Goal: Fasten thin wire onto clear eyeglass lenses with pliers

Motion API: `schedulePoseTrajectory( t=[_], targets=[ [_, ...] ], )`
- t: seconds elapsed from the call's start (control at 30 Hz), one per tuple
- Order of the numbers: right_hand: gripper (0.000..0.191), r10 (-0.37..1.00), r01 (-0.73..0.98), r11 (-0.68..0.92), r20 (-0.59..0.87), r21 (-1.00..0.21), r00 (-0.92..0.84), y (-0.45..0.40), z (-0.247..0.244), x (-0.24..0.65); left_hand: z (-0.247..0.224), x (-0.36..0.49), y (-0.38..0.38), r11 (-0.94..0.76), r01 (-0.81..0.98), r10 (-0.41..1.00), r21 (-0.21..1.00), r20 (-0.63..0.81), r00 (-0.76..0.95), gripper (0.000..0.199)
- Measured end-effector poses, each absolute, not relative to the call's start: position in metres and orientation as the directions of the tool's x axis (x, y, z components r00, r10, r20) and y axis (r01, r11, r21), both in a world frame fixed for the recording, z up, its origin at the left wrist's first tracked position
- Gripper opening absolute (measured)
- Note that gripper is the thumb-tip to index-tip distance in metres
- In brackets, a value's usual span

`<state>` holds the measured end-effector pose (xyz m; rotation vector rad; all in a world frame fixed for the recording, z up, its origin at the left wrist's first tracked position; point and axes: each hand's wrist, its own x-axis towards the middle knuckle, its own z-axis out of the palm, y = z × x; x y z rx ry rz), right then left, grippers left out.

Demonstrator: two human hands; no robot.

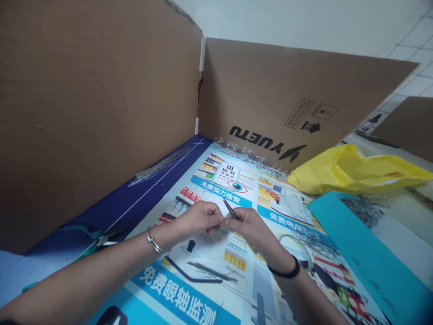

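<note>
My left hand (pixel 199 219), with a silver bangle on its wrist, is closed in a pinch on what looks like a thin wire, barely visible between the fingertips. Close beside it, my right hand (pixel 248 225) grips pliers; their dark narrow jaws (pixel 230 209) point up and left, and a yellow bit of handle (pixel 252 248) shows below the palm. The fingertips of both hands meet or nearly touch over the printed sheet. Below the hands lies a small bundle of straight wires (pixel 213 271). To the right rests a coil of wire (pixel 297 246).
Cardboard panels (pixel 101 99) wall off the left and back. Bent wire pieces (pixel 243 151) line the back edge; straight wires (pixel 162 166) lie at left. Green-handled cutters (pixel 98 239) are near my left forearm. At right are a yellow bag (pixel 352 169) and a teal box (pixel 358 253) with wire pieces.
</note>
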<state>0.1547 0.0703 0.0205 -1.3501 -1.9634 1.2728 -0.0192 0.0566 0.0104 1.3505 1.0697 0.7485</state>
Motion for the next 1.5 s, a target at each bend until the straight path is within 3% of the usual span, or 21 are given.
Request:
schedulePoseTrajectory(
  t=[0.1, 0.27, 0.4, 0.63, 0.83, 1.1, 1.5],
  targets=[
    [0.013, 0.879, 0.336, -0.011, -0.169, -0.942, -0.446, 0.059, 0.024, 0.167, 0.018, -0.014, 0.049, 0.145, 0.123, 0.91, 0.982, -0.181, 0.373, 0.021],
    [0.013, 0.893, 0.222, -0.131, -0.212, -0.966, -0.398, 0.034, 0.026, 0.189, 0.023, 0.001, 0.041, 0.137, 0.141, 0.89, 0.981, -0.184, 0.417, 0.019],
    [0.018, 0.909, 0.133, -0.234, -0.265, -0.963, -0.321, 0.017, 0.026, 0.204, 0.03, 0.018, 0.037, 0.06, 0.271, 0.889, 0.961, -0.175, 0.423, 0.016],
    [0.019, 0.934, 0.116, -0.224, -0.247, -0.968, -0.258, 0.003, 0.021, 0.22, 0.039, 0.044, 0.036, -0.111, 0.42, 0.909, 0.901, -0.079, 0.41, 0.014],
    [0.015, 0.946, 0.083, -0.217, -0.231, -0.973, -0.226, 0.001, 0.014, 0.22, 0.029, 0.049, 0.037, 0.08, 0.207, 0.85, 0.975, -0.175, 0.497, 0.019],
    [0.017, 0.964, 0.083, -0.158, -0.172, -0.984, -0.205, 0.001, 0.004, 0.214, 0.013, 0.045, 0.039, 0.268, 0.003, 0.826, 0.963, -0.231, 0.514, 0.028],
    [0.02, 0.974, 0.047, -0.106, -0.113, -0.993, -0.194, 0.001, -0.002, 0.209, 0.011, 0.048, 0.033, 0.35, -0.208, 0.846, 0.913, -0.213, 0.489, 0.025]
  ],
)
